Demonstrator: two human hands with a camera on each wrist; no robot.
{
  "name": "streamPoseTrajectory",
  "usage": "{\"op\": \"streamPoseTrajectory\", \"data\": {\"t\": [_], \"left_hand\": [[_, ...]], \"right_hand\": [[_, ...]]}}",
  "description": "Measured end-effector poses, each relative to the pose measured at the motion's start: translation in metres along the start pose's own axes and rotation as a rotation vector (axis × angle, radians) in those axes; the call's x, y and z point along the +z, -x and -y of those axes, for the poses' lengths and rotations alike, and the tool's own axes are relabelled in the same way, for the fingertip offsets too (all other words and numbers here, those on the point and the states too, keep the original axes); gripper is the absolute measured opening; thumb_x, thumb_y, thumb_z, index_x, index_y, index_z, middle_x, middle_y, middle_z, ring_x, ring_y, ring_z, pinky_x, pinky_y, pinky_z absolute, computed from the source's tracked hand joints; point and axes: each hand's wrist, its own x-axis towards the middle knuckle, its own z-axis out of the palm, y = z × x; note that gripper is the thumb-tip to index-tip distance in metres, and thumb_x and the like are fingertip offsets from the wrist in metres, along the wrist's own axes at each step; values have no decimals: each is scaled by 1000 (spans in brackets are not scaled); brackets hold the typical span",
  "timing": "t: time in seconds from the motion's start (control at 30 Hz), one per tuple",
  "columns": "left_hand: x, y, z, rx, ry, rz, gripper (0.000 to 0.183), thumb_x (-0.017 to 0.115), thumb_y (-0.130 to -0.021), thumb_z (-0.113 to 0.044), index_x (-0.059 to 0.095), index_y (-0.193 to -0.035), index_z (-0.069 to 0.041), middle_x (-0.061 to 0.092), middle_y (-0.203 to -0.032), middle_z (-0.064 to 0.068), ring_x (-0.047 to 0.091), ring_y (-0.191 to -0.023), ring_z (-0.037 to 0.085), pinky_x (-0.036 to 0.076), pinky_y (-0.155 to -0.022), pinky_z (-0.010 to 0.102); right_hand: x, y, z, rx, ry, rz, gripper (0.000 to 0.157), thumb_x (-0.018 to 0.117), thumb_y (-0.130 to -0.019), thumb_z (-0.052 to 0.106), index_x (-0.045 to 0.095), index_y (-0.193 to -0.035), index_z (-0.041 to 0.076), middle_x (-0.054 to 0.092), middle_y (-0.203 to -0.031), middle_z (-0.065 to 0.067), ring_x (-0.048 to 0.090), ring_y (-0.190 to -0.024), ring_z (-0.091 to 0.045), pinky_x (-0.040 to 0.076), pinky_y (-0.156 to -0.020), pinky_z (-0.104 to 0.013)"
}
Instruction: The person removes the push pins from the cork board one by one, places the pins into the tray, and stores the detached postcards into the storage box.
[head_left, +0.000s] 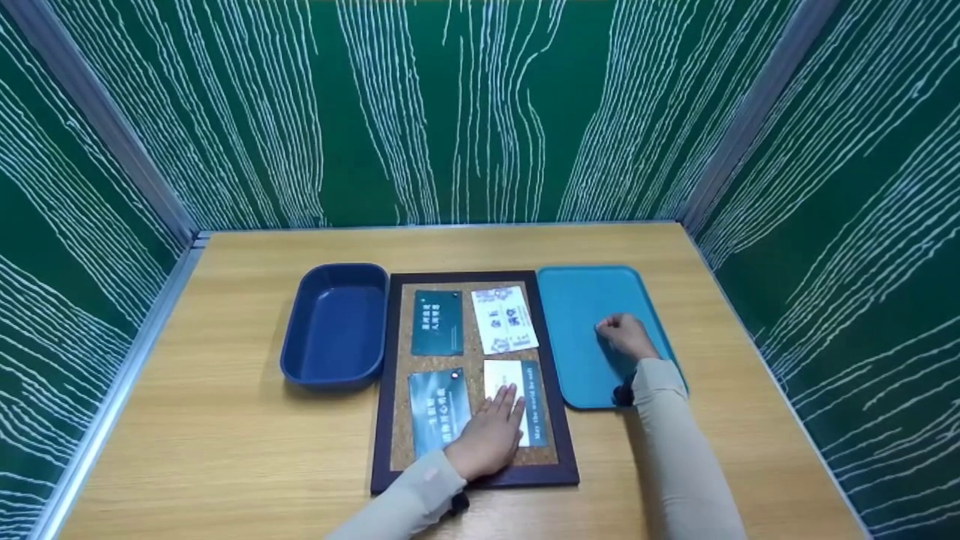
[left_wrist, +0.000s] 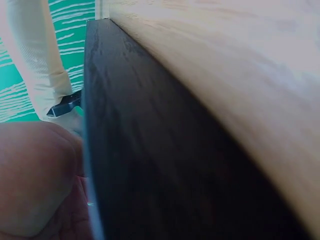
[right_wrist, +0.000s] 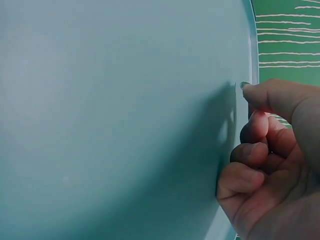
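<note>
My left hand (head_left: 491,437) lies with its fingers spread flat on a white-and-teal card (head_left: 533,405) at the lower right of a framed corkboard (head_left: 475,480). In the left wrist view the board's dark frame (left_wrist: 145,140) fills the middle, beside the left hand (left_wrist: 35,177). Over the turquoise tray (head_left: 581,300), my right hand (head_left: 631,337) pinches a small shiny thumbtack (right_wrist: 244,85) between thumb and finger; most of it is hidden. The right hand's (right_wrist: 280,165) other fingers are curled. A thumbtack (head_left: 454,374) is in the blue card (head_left: 435,405) at lower left.
Also on the corkboard are a dark teal card (head_left: 437,330) at upper left and a white patterned card (head_left: 504,319) at upper right. A deep blue bin (head_left: 334,384) stands left of the board. Green patterned panels (head_left: 480,112) border the wooden table (head_left: 225,420).
</note>
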Motion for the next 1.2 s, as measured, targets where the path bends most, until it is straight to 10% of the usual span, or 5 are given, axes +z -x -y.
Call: {"op": "streamPoseTrajectory", "data": {"t": [1.2], "left_hand": [[4,-2,1,-1,-1,6,51,38,-103,-25,35,-147,-1,26,-156,21,26,-145,31,31,-116,42]], "right_hand": [[0,4,-1,25,44,-5,20,52,-95,21,56,-82,6,46,-71,1,44,-67,-17,37,-59,-28]]}}
